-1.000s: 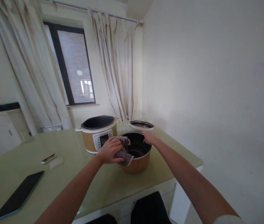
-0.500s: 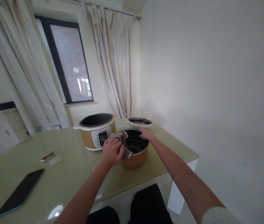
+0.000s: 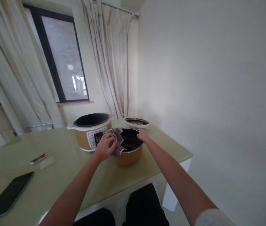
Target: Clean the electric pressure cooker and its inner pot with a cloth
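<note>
From afar I note: left hand [image 3: 105, 146], fingers clamped on patterned grey-brown cloth [image 3: 118, 151]; right hand [image 3: 143, 135], fingers clamped on round, black-lined orange pot [image 3: 128, 158] at its rim.

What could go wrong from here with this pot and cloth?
The pot stands near the front edge of the table, so a hard tug by the right hand at its rim might pull it off. The cooker is close to the left hand, which could bump it. The bunched cloth might slip from that hand.
</note>
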Tool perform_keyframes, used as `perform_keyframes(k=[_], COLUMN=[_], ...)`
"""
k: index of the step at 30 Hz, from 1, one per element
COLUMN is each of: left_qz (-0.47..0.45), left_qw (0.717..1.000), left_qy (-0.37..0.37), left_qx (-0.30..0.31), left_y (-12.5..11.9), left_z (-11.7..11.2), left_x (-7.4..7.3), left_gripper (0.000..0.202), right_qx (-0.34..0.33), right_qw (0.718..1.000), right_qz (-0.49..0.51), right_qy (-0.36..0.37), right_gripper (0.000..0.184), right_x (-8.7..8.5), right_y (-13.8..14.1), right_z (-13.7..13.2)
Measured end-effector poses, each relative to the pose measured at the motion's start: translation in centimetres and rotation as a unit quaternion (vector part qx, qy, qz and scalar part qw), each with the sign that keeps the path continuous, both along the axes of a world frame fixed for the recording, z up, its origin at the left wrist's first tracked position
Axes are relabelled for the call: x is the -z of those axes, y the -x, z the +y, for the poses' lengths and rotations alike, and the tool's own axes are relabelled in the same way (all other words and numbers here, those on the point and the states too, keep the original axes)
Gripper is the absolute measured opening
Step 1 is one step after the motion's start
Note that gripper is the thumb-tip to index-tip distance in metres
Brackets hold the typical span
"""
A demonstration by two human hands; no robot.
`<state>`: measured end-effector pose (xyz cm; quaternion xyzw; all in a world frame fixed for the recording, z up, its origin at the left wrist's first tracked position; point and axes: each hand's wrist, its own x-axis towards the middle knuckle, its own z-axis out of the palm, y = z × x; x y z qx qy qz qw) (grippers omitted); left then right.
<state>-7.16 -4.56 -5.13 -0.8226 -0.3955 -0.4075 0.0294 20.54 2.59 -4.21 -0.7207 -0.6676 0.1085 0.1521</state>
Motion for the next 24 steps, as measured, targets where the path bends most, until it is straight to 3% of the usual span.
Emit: perform_keyframes(k=[3, 7, 11, 14, 17, 20, 24], left_qz=[-0.066, -0.101, -0.036, 0.026, 0.053, 0.038, -0.071], left_qw=[0.992, 0.97, 0.973, 0.975, 0.979, 0.989, 0.989], left_qy=[-0.053, -0.095, -0.082, -0.079, -0.108, -0.116, -0.068], left_qx=[-0.09, -0.197, -0.213, -0.207, -0.167, -0.085, -0.109], left_y=[-2.0, -5.9, -9.9, -11.6, -10.6, -7.5, -4.8], left_z=[-1.8, -6.0, -9.4, -10.2, -9.8, -9.3, -9.2], left_x=[1.5, 2.9, 4.0, 4.9, 5.4, 5.2, 4.4], left_gripper=[0.026, 0.025, 0.042, 0.05, 0.06, 0.05, 0.034], right_qx=[0.007, 0.016, 0.023, 0.031, 0.043, 0.049, 0.051], right_qw=[1.0, 1.0, 1.0, 0.999, 0.999, 0.999, 0.998], right_qz=[0.009, 0.011, 0.005, 0.001, 0.0, 0.006, 0.013], right_qy=[0.004, 0.01, 0.011, 0.013, 0.015, 0.019, 0.018], right_gripper=[0.046, 0.046, 0.048, 0.047, 0.044, 0.041, 0.041], right_x=[-0.1, -0.1, -0.2, -0.3, -0.4, -0.5, -0.7], right_y=[0.2, 0.2, 0.3, 0.4, 0.3, 0.3, 0.3], right_z=[0.2, 0.4, 0.3, 0.2, -0.1, -0.4, -0.9])
